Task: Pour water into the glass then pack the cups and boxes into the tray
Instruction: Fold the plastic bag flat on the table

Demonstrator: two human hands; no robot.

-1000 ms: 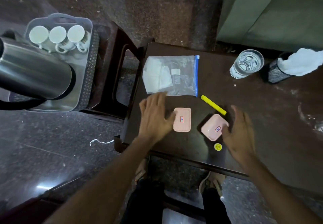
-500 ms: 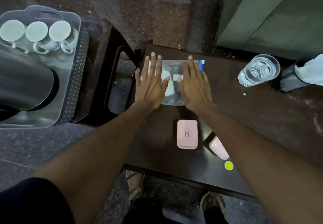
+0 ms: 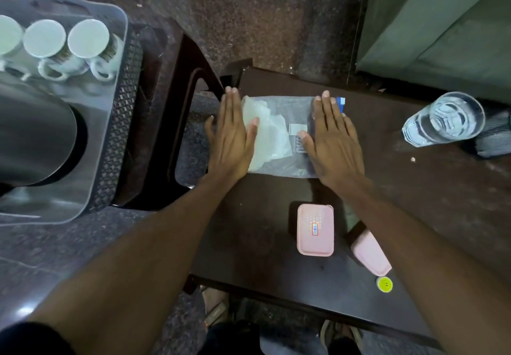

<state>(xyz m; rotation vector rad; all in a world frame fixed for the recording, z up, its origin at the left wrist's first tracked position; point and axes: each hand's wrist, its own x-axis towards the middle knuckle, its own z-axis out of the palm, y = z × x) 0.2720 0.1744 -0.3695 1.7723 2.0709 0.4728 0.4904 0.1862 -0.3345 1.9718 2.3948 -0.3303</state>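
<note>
A clear zip bag (image 3: 287,136) with white contents lies at the far left of the dark table (image 3: 414,216). My left hand (image 3: 232,133) lies flat on its left edge and my right hand (image 3: 331,138) lies flat on its right part, fingers straight. Two pink boxes sit nearer me: one (image 3: 315,229) flat, the other (image 3: 370,252) partly hidden under my right forearm. A glass of water (image 3: 442,119) stands at the table's right. Three white cups (image 3: 66,47) sit upside down in the grey tray (image 3: 110,122) on the left, beside a steel jug (image 3: 33,138).
The tray rests on a dark brown stool (image 3: 171,105) left of the table. A small yellow cap (image 3: 384,284) lies near the table's front edge. A dark mesh holder (image 3: 495,138) stands behind the glass. My feet show below the table.
A second ago my hands hovered by the pink boxes; they moved forward onto the zip bag. Since half a second ago they have spread apart toward the bag's two ends.
</note>
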